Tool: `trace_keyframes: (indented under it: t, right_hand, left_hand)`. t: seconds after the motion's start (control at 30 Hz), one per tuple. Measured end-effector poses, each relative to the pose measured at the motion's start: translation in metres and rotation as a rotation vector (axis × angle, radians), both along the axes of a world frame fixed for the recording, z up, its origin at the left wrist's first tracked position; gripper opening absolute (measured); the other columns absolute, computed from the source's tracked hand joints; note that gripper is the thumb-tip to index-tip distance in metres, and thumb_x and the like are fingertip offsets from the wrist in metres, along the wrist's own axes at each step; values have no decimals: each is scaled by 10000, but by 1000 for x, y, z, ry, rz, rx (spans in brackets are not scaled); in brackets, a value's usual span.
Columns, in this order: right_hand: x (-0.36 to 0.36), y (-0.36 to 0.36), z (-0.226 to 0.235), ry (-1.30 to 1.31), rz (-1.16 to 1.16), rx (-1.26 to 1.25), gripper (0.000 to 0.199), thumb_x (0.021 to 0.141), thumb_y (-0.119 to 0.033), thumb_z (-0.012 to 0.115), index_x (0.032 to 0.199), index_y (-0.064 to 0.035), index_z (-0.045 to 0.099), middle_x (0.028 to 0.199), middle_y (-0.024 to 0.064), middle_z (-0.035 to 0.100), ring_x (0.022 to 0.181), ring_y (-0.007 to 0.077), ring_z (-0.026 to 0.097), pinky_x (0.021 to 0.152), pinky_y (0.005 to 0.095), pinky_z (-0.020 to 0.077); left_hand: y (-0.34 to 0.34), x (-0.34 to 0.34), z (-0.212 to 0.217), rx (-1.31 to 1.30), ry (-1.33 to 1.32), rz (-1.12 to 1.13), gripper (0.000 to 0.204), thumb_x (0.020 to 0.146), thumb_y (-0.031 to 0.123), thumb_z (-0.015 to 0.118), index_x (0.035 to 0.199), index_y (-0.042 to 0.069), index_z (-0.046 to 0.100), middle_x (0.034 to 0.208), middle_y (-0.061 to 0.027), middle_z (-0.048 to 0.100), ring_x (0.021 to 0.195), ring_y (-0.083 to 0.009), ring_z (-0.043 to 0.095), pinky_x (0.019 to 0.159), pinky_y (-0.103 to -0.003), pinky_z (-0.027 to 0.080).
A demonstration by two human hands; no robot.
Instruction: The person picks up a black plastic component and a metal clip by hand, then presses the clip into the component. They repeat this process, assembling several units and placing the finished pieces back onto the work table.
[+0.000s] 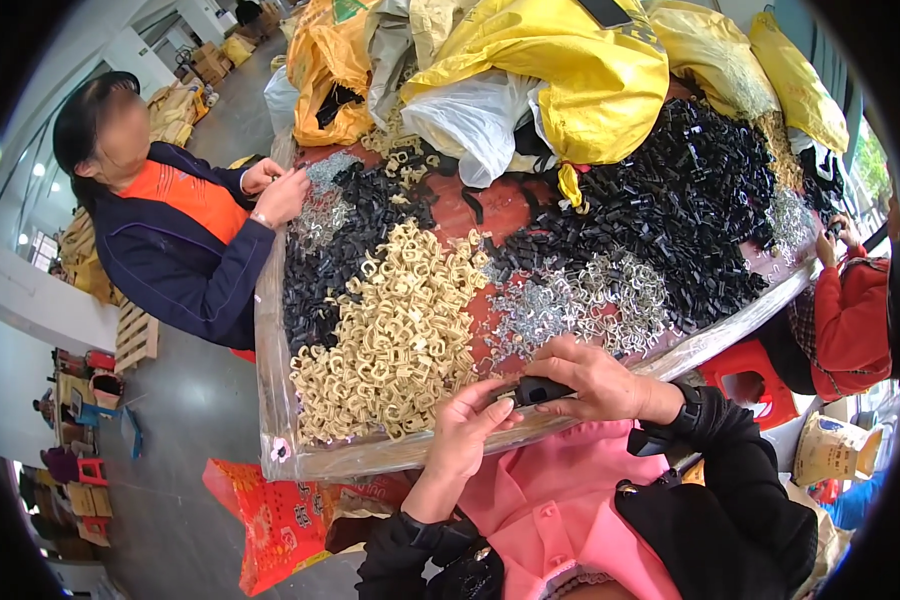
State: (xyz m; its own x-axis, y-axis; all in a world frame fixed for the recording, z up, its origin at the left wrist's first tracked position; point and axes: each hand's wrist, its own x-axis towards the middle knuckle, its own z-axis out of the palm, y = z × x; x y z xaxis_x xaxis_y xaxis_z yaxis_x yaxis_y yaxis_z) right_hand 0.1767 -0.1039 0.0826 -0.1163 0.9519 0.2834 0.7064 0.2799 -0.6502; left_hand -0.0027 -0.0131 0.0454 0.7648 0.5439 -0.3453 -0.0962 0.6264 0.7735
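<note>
At the table's near edge, my right hand (pixel 600 385) grips a small black plastic part (pixel 542 390) between thumb and fingers. My left hand (pixel 460 425) is closed at the left end of the same part, thumb and forefinger pinched there; whether a smaller piece sits between them is too small to tell. Just beyond my hands lie a heap of small grey metal pieces (pixel 535 308) and a heap of curved silvery metal clips (pixel 625 300). A large pile of cream-coloured, ring-like plastic pieces (pixel 400 330) spreads to the left of them.
Black plastic parts (pixel 660 210) cover the table's right side. Yellow sacks (pixel 590 80) and an orange sack (pixel 330 60) stand along the back. A person in an orange shirt (pixel 170 210) works at the left; another in red sleeves (pixel 855 310) at the right. A red stool (pixel 760 380) stands nearby.
</note>
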Motion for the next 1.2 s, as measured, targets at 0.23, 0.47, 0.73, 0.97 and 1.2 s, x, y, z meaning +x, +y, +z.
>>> trace_keyframes:
  t: [0.23, 0.47, 0.73, 0.97, 1.2]
  right_hand:
    - [3, 7, -4, -6, 10, -69, 433, 609, -118, 652, 998, -21, 488, 922, 118, 476, 849, 295, 459, 738, 355, 405]
    - [3, 10, -5, -42, -16, -132, 425, 599, -101, 654, 979, -18, 483, 901, 116, 471, 842, 296, 462, 725, 361, 406]
    - [5, 5, -19, 45, -7, -141, 458, 610, -75, 671, 1015, -12, 466, 919, 127, 471, 818, 286, 498, 688, 348, 429]
    - [-3, 2, -29, 299, -99, -286, 384, 626, -60, 669, 958, 7, 489, 878, 123, 472, 810, 273, 500, 679, 328, 425]
    - [3, 6, -35, 247, -65, -210, 345, 647, -91, 668, 935, 7, 506, 852, 115, 483, 793, 250, 503, 677, 308, 415]
  left_hand:
    - [2, 4, -5, -8, 16, 1, 318, 753, 30, 571, 1047, -45, 473, 872, -117, 580, 688, -170, 593, 595, -219, 487]
    - [6, 9, -14, -66, 25, 10, 313, 752, 18, 568, 1045, -45, 478, 872, -117, 579, 689, -166, 591, 597, -220, 487]
    - [3, 14, -17, 44, 42, -58, 292, 757, 14, 561, 1032, -51, 489, 868, -118, 575, 693, -156, 583, 600, -217, 480]
    - [1, 15, -21, 12, 113, -61, 283, 767, 34, 557, 1031, -46, 493, 867, -109, 579, 683, -146, 585, 598, -215, 475]
    - [10, 15, -29, -112, 107, -122, 300, 763, 53, 572, 1036, -40, 490, 869, -106, 578, 674, -151, 590, 595, -209, 481]
